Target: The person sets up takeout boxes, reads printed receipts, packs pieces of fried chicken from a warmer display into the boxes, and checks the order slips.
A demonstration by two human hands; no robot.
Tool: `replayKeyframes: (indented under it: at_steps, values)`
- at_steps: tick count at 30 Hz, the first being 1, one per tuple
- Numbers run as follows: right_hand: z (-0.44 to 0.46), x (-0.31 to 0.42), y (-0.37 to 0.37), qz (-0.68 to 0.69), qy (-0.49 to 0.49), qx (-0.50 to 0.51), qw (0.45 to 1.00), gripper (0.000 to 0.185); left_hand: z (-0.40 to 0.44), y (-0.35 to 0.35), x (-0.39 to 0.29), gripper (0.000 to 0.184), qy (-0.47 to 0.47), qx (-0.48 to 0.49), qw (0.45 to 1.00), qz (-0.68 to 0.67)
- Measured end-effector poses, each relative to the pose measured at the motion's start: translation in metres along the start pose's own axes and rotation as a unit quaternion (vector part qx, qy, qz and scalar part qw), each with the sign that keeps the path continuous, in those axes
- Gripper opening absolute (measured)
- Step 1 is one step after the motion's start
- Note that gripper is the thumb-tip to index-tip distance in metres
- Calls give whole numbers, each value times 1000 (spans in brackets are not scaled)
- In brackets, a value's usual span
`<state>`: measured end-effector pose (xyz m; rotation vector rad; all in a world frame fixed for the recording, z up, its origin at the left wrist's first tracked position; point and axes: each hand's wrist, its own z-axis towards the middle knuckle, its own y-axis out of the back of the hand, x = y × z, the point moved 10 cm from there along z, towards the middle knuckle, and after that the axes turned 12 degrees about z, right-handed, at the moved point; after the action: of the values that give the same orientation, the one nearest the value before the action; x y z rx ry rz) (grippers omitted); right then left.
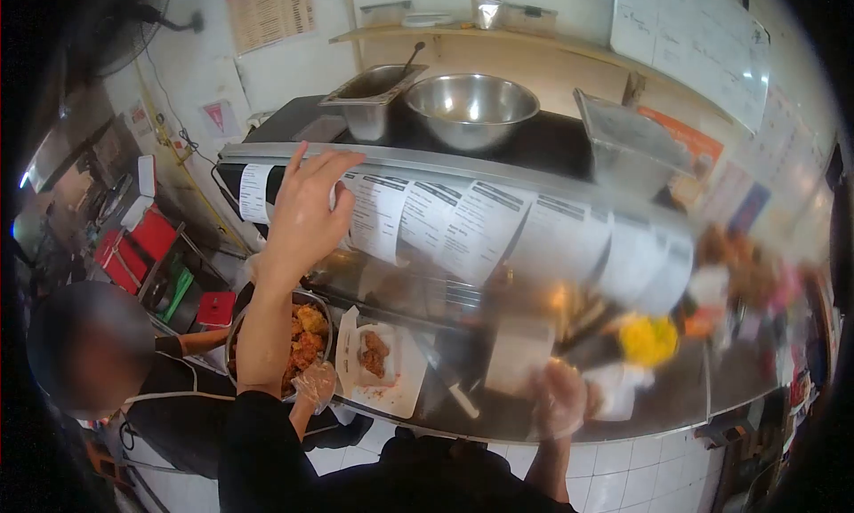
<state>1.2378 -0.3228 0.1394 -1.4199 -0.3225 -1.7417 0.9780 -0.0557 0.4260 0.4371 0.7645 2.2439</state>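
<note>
My left hand [310, 212] is raised to the metal rail [427, 164], its fingers spread against the rail and a printed paper slip behind it. More paper slips [476, 228] hang in a row to its right. My right hand [560, 397], in a clear plastic glove and blurred, is low over the counter beside a pale open box [520, 357]; whether it holds anything is hidden. White paper [618, 390] lies just right of it. A knife [452, 380] and an open box with fried food [374, 357] are between my two arms.
A co-worker [169, 424] stands at the left, a gloved hand [315, 384] at a bowl of fried pieces [305, 344]. Above the rail are a steel bowl [472, 108], a deep metal pan [366, 108] and a clear bin [627, 144]. Something yellow [649, 340] is at the right.
</note>
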Motion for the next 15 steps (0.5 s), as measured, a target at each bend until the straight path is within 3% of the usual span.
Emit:
replayKeyframes:
  at_steps: [8, 11, 13, 15]
  values:
    - [-9, 38, -35, -123, 166, -1, 978, 32, -10, -6, 22, 37, 28, 52, 998, -22]
    - [-7, 33, -51, -108, 123, 34, 986, 26, -17, -7, 21, 34, -21, 8, 1000, -22]
    - [-8, 23, -53, -58, 53, -16, 997, 22, -18, -9, 26, 34, -15, 14, 999, -24]
    - [-10, 23, -58, -73, 88, 5, 993, 21, -20, -8, 36, 35, -10, 20, 999, -24]
